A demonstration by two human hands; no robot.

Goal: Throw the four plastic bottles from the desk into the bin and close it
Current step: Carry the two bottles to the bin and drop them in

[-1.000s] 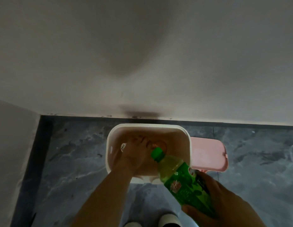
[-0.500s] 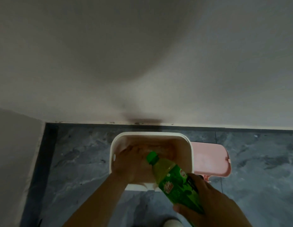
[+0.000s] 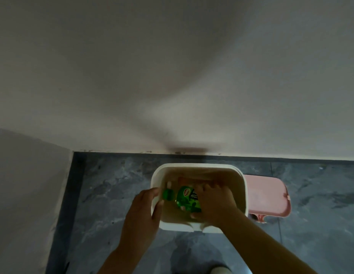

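From my feed, the head camera looks straight down at a white bin (image 3: 243, 186) standing open on the dark marbled floor (image 3: 112, 190), close to the foot of a pale wall (image 3: 172, 76). Its pink lid (image 3: 268, 196) hangs flipped out past the bin's right side. My right hand (image 3: 213, 204) is down inside the opening, fingers curled around the lower body of the green bottle (image 3: 187, 198), so I read it as gripping that bottle. The bottle lies tilted across the bin's interior with its green cap (image 3: 168, 194) pointing toward the left wall, the label's green print facing up at the camera. My left hand (image 3: 145, 212) sits on the bin's left rim, thumb hooked over the edge on the inner side and the other fingers wrapped down the outside, closed on the rim. Behind the green bottle, deeper in the bin, I can make out an orange-toned shape (image 3: 194, 179) and a small pale cap-like thing (image 3: 169, 183), but the light is too dim for me to say what they are. At the bottom edge of the view the tip of a light shoe (image 3: 220, 270) shows on the floor. The desk is outside this view.
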